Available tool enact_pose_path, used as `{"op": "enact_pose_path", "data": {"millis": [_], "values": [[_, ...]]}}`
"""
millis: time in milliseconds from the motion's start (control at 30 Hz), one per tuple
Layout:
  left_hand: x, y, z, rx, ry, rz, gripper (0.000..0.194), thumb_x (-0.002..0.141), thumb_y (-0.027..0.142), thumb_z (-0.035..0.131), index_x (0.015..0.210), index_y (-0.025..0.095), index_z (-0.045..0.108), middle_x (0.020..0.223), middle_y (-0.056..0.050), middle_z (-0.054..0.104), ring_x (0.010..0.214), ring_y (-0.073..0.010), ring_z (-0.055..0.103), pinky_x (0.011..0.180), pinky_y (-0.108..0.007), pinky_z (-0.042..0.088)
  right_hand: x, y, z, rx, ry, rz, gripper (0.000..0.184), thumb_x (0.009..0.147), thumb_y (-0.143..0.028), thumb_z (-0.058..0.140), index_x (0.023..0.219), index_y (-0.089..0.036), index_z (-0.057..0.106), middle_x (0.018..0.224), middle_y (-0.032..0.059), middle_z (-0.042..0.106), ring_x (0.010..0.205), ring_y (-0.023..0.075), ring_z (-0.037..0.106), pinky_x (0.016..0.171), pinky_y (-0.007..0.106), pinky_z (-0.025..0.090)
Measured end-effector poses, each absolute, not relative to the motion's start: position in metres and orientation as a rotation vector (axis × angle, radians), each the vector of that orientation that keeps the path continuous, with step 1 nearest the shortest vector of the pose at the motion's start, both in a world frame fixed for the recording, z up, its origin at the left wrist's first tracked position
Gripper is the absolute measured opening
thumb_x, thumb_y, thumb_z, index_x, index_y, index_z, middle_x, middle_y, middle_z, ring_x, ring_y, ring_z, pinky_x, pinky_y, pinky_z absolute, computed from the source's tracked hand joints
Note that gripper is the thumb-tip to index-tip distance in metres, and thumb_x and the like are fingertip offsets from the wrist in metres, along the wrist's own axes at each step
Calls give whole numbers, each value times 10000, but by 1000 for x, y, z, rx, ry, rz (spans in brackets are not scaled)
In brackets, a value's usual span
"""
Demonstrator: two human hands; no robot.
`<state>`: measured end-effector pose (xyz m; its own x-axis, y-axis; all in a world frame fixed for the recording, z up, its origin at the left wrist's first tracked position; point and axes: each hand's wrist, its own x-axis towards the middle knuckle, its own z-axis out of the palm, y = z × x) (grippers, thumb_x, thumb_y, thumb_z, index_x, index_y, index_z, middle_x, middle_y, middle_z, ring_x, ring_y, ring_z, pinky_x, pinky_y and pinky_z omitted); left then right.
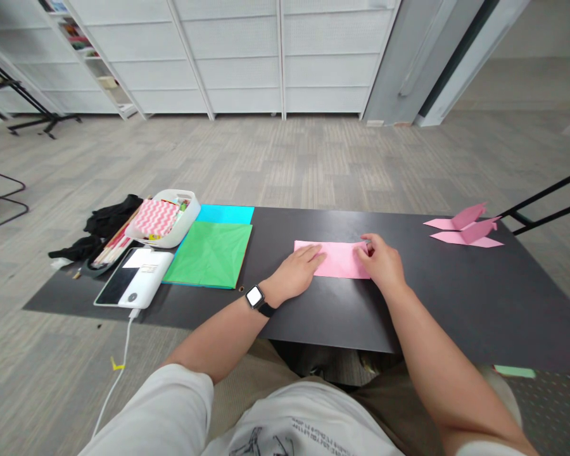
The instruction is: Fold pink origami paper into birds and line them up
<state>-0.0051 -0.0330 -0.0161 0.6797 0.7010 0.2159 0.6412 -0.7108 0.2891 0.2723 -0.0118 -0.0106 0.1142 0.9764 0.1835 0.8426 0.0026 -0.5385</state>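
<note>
A folded pink sheet of paper point(338, 261), a long rectangle, lies on the dark table in front of me. My left hand point(300, 269) rests flat on its left part, fingers stretched out. At the paper's right end, my right hand point(382, 258) pinches the edge between thumb and fingers. The fingertips hide that corner. Farther right stand two folded pink paper birds point(468, 227), side by side near the far edge.
Green paper point(211, 253) tops a stack on the left, with blue paper point(225, 214) behind it. Beside it are a white basket point(192, 206) of supplies, a white device point(154, 278) with a cable, and black cloth point(111, 215). The dark table point(456, 304) extends right.
</note>
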Motion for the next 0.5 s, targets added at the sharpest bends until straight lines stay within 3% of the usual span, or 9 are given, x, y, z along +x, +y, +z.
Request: {"op": "enact_pose_path", "data": {"millis": [500], "values": [[-4,-42,-10,2735,1221,311,471,1075,204,457,1533,197,565,1662,-156,509,1538,-298,475,1284,-516,372,266,-8,-12,-1941,-1779,297,392,914,-385,642,1266,-232,719,853,32,762,813,256,695,754,356,470]]}}
